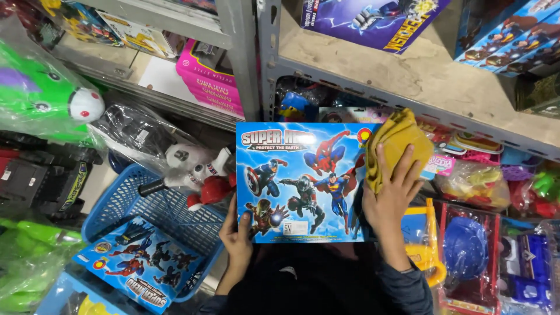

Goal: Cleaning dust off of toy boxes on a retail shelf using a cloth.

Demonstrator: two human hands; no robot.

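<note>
A blue toy box [303, 181], printed with costumed figures, was held flat nearest the camera, in front of the grey metal shelf [408, 76]. The blue plastic basket [157, 216] lay to its left, holding a similar box. The right hand [391, 198] pressed a yellow cloth [396, 143] against the box's right edge, grip closed on the cloth. The left hand [238, 233] gripped the box's lower left edge.

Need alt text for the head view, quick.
A left hand holds the lower edge of a flat blue cardboard toy box printed with cartoon heroes, while the right hand presses a yellow cloth on its right end, before grey metal shelves.
</note>
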